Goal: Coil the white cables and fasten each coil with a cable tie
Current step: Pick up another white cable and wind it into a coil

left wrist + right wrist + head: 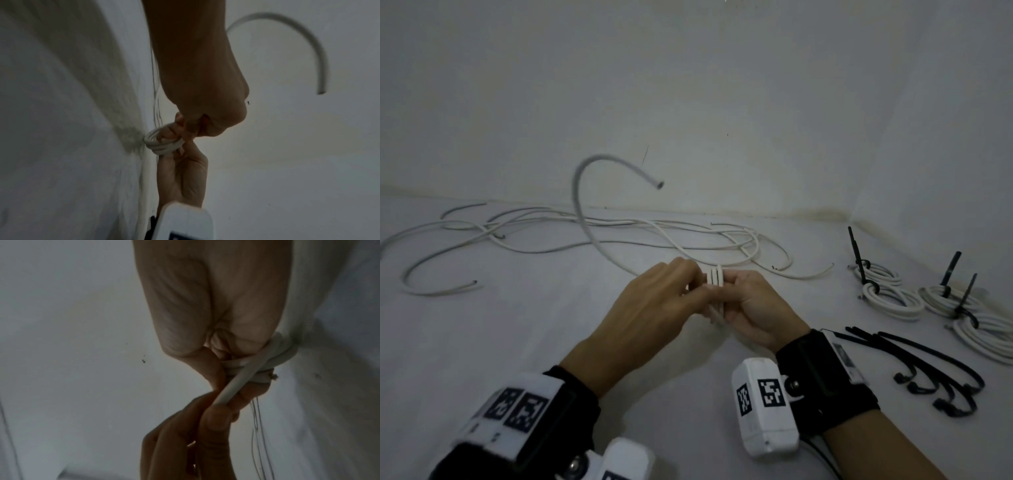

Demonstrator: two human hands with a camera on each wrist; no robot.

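A small white cable coil [715, 281] stands on edge between my two hands, just above the white surface. My right hand [734, 286] grips the coil from the right, with the turns lying against its fingers [174, 147]. My left hand [690, 287] meets it from the left and pinches the cable strand [236, 382] that runs into the coil [287, 356]. The same cable's free tail [585, 192] arcs up and over to the left, and its cut end [660, 185] hangs in the air. The coil's inner side is hidden by fingers.
Several loose white cables [619, 236] sprawl across the back of the surface, by the wall. Three tied coils [887, 291] with upright black tie tails lie at the right. Loose black cable ties [935, 366] lie beside my right wrist.
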